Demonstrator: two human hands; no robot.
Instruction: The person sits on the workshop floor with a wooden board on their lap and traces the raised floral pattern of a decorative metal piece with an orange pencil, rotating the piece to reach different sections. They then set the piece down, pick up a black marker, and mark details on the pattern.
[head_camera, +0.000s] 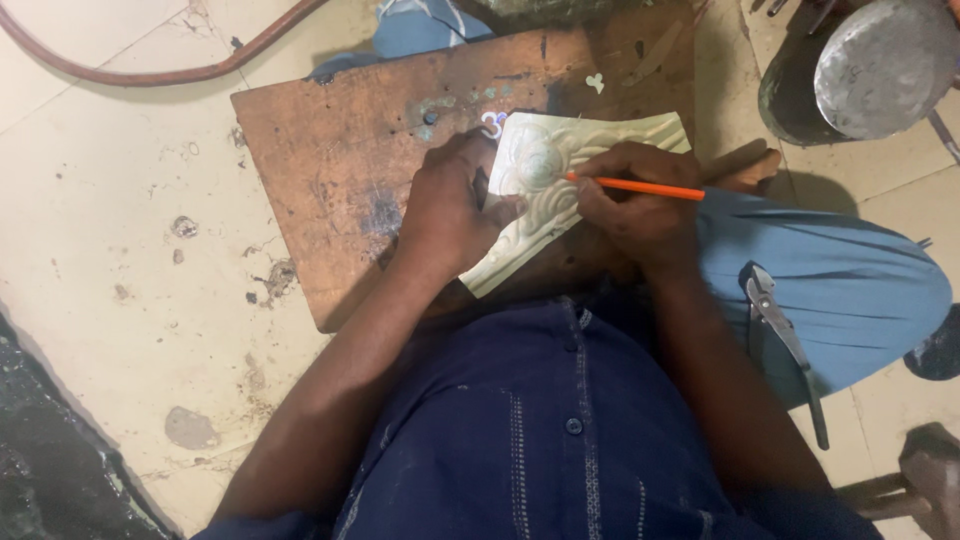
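Pale carved panel (560, 190), relief of flower and wavy lines, lies tilted at centre of frame on a worn wooden board (340, 150). Panel's lower corner hangs past the board edge toward the person's body.

Right hand (635, 205), centre right, closed around an orange pencil (640, 187); pencil tip touches the panel near the round flower shape, shaft runs out to the right. Left hand (450, 210), just left of centre, pressed flat on the panel's left edge, fingers curled over it, thumb on the carved face, holding it down.

Board sits on a pale tiled floor (120, 250), stained and chipped. Board surface has dark marks and small blue-green paint spots near its top.

Person wears a dark blue shirt (540, 430), bottom centre, and light blue trousers (830, 280) at right. Metal pliers (785, 340) rest on the trouser leg, lower right.

Upper right: round metal pot (880, 60) with a dented lid. Brown wooden piece (740, 165) just right of the panel, touching the knee. Reddish hose (170, 65) curves across upper left. Dark mass at lower left corner, cannot tell what. Wooden tool handle (900, 485) at lower right corner.
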